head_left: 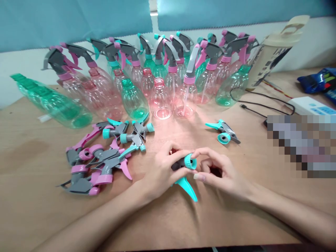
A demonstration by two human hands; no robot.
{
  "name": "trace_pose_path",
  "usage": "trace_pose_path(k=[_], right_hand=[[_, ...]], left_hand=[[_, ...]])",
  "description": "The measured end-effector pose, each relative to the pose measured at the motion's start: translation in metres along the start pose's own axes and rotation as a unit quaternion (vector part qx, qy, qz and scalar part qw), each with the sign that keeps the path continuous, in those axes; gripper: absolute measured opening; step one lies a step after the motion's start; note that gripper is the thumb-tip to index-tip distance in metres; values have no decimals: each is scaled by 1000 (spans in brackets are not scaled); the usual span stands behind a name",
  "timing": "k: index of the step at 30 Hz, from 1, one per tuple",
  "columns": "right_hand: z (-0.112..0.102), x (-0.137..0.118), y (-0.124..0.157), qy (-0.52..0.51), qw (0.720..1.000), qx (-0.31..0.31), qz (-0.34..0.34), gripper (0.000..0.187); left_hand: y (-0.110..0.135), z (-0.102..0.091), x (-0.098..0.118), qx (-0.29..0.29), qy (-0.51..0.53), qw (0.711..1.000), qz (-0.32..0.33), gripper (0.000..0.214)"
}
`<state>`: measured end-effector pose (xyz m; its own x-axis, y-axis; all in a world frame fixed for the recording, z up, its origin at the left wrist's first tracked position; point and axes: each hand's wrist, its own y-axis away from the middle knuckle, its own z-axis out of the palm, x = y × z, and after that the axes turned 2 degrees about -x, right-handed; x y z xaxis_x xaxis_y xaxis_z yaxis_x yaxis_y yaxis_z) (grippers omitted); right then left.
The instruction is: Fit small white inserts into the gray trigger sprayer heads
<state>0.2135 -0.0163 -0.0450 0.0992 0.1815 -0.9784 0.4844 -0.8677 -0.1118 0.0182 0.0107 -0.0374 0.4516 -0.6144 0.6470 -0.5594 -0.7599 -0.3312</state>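
My left hand [160, 168] grips a grey spray head with a teal trigger and teal collar [187, 168], held just above the wooden table [39, 157]. My right hand [223, 173] meets it from the right, with thumb and fingertips pinched at the teal collar. The teal trigger points down toward me. A pile of loose spray heads [105, 157] in pink, teal and grey lies to the left of my left hand. One more teal spray head [223, 131] lies alone beyond my right hand.
Several pink and green clear bottles [160, 101] stand across the back, many capped with spray heads. A sleeve of green bottles [49, 103] lies at the far left. A black cable [262, 101], a white power strip [311, 105] and a beige jug [278, 49] are at the right.
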Motion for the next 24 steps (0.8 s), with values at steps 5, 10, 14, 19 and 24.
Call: trace_pose_path(k=[5,10,14,19,24], right_hand=[[-1,-1,-1,85,996,-16,-29,26],[-6,3,-2,137,988,-33,-63,16],[-10,7,-3,166,982,-44,-73,10],[-12,10,-4,229,967,-34,-107,12],[-10,11,-5,250,961,-22,-114,17]], left_hand=[[0,3,-2,-20,-3,999,34,23],[0,3,-2,-34,-1,998,51,22],[-1,2,-1,-44,-5,998,38,22],[-3,3,-2,-43,-2,999,27,21],[-2,4,-3,-55,4,998,34,23]])
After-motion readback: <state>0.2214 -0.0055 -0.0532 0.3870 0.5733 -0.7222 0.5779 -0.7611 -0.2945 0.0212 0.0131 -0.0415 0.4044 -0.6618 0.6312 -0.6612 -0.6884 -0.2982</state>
